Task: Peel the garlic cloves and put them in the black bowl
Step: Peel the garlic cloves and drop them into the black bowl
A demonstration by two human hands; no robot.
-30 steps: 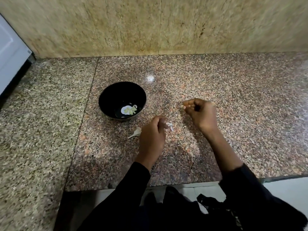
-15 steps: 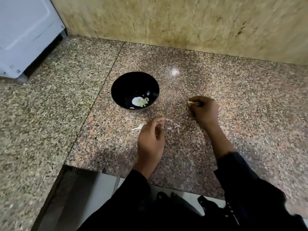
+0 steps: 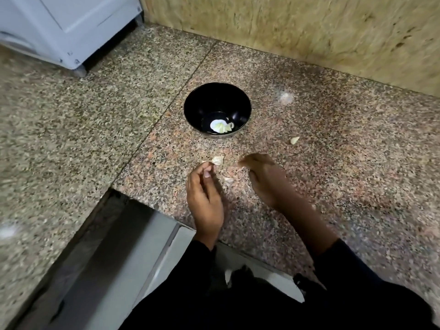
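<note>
White appliance panel [image 3: 71, 27] sits at far left, off the speckled granite worktop [image 3: 345, 163]; not involved.

Round glossy black bowl [image 3: 217, 110] stands left of centre, upright. A few pale peeled garlic pieces [image 3: 221, 126] lie at its bottom, next to a bright glare spot.

Left hand [image 3: 205, 198]: fingers curled, tips pinching the papery tail of a small unpeeled garlic clove [image 3: 218, 160], which lies on the worktop just in front of the bowl. Clove looks light and firm, with a dry, brittle skin that will tear, not stretch. Judgement: holding by the tail is fine for dragging but weak for lifting, since the skin could shear off. Better to pinch across the fat middle, then split the skin from the root end.

Thin whitish skin scrap [image 3: 228, 181] lies between the two hands; near weightless, any draught moves it.

Right hand [image 3: 264, 179]: blurred, fingers bent toward the worktop. Can't tell if it's holding anything.

Another small pale garlic clove [image 3: 294, 140] lies alone to the right of the bowl, apart from both hands. Peeled or not, can't tell. If peeled, expect it to be slightly tacky and smooth, so grip it on the flat sides, not the tips.
</note>
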